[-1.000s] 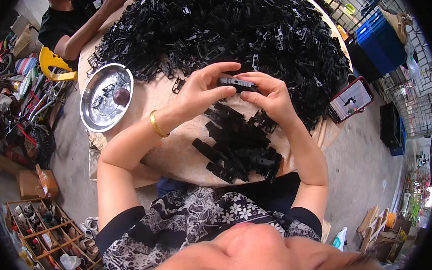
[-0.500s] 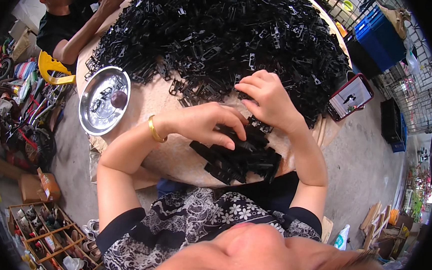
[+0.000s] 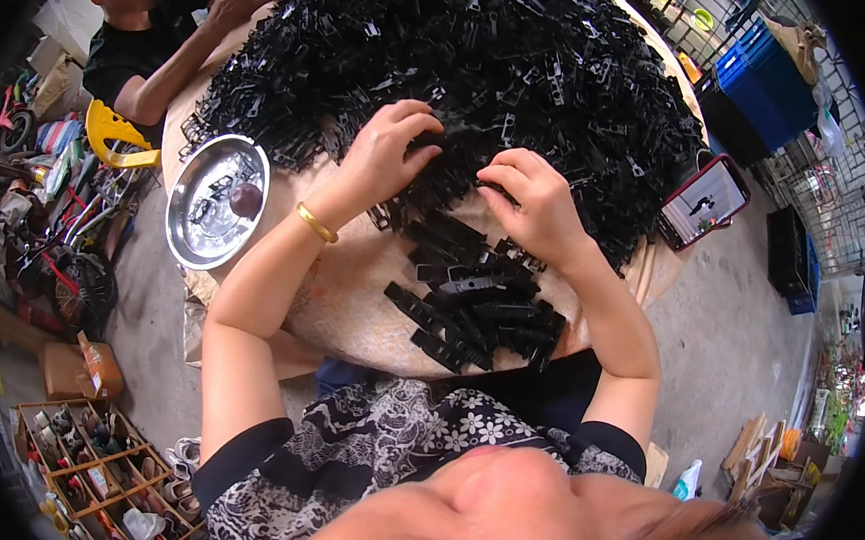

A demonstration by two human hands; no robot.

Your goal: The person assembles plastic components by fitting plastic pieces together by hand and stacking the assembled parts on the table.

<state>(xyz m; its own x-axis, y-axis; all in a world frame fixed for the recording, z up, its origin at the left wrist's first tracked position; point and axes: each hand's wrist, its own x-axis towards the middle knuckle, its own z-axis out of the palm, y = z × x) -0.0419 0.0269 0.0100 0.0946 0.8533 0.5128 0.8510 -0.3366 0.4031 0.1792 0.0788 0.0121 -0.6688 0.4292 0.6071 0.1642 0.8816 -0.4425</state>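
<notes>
A large heap of small black plastic pieces with cut-out slots point(image 3: 528, 56) covers the far part of the table. My left hand point(image 3: 385, 156), wearing a gold bangle point(image 3: 316, 223), is at the heap's near edge, thumb and curled fingers apart with dark pieces behind the gap. To its right, my right hand point(image 3: 533, 202) pinches with thumb and fingertips; a small dark bit shows there, most likely one black plastic piece. Closer to me lies a smaller group of black pieces point(image 3: 490, 309), stacked in short rows near the table edge.
A shiny metal dish point(image 3: 178, 214) at the left holds a dark round object point(image 3: 246, 200) and a few black pieces. A phone point(image 3: 703, 202) stands tilted at the right edge. Across the far left sits another person point(image 3: 131, 58), hands raised. A yellow stool point(image 3: 111, 137) is beside the table.
My left hand has moved from above the near group of black pieces, away from me and left, to the heap's edge. My right hand has come slightly nearer.
</notes>
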